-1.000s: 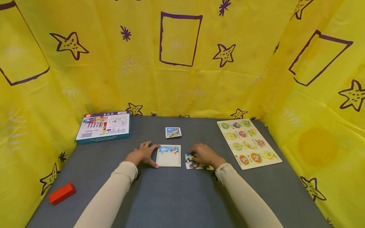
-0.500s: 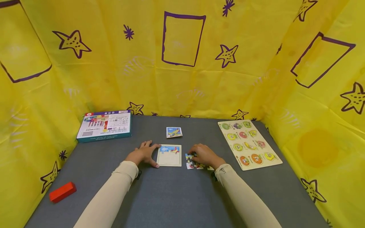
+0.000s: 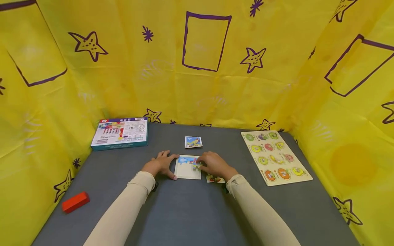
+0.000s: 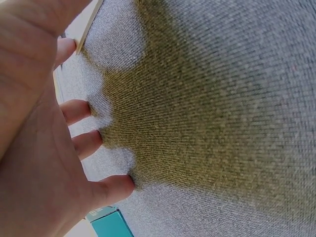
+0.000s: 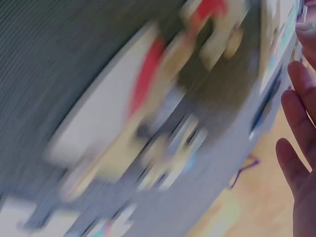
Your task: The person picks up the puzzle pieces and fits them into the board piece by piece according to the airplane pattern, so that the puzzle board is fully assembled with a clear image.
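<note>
In the head view, a small square puzzle tray (image 3: 187, 172) lies mid-table, joined pieces of a plane picture along its top. My left hand (image 3: 160, 164) touches the tray's left edge with thumb and index finger. Its other fingers are spread on the cloth in the left wrist view. Over the tray's right side, my right hand (image 3: 215, 164) pinches a puzzle piece (image 3: 196, 166) between thumb and fingers. Loose puzzle pieces (image 3: 212, 178) lie beneath and beside that hand. They are blurred in the right wrist view, where the pinched piece cannot be made out.
A picture card (image 3: 193, 142) of a plane lies behind the tray. The fruit peg board (image 3: 278, 159) is at right, a flat toy box (image 3: 120, 134) at back left, and a red block (image 3: 75, 202) at front left. Yellow curtains (image 3: 160, 89) enclose the table.
My right hand has moved left from the loose pieces to the tray's right side, carrying a puzzle piece. My left hand stays at the tray's edge. The head view has shifted slightly left.
</note>
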`<state>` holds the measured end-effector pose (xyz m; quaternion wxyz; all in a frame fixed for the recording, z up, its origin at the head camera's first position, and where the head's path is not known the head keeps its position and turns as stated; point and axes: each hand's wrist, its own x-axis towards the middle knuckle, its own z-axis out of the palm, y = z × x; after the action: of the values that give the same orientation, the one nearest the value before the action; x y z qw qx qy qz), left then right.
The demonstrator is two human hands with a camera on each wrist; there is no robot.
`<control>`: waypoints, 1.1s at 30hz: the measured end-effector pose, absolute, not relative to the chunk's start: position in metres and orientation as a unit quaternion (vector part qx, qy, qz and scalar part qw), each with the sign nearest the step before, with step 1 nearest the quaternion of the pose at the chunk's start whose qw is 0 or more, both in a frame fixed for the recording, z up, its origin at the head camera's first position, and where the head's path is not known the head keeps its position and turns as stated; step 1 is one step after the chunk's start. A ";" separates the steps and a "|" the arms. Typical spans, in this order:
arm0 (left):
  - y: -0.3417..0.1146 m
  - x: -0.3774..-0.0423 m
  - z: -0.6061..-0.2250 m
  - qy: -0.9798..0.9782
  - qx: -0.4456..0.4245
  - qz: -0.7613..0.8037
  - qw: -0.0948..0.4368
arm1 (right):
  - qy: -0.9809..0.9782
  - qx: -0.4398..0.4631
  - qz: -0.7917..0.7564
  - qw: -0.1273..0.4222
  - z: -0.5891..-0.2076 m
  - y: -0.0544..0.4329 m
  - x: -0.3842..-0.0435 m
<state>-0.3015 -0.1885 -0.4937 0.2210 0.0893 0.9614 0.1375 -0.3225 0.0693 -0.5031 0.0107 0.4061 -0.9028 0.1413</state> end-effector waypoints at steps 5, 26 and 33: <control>-0.187 -0.302 -0.495 0.962 0.090 0.137 0.218 | -0.892 0.430 0.139 0.023 -0.506 0.040 -0.322; -0.188 -0.304 -0.494 0.964 0.083 0.140 0.210 | -0.903 0.413 0.111 0.040 -0.517 0.007 -0.320; -0.188 -0.303 -0.494 0.963 0.085 0.141 0.212 | -0.903 0.413 0.102 0.052 -0.522 0.007 -0.320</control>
<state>-0.3031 -0.1885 -0.4938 0.2121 0.0845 0.9633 0.1411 -0.3201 0.0068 -0.5217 0.0522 0.4134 -0.9033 0.1018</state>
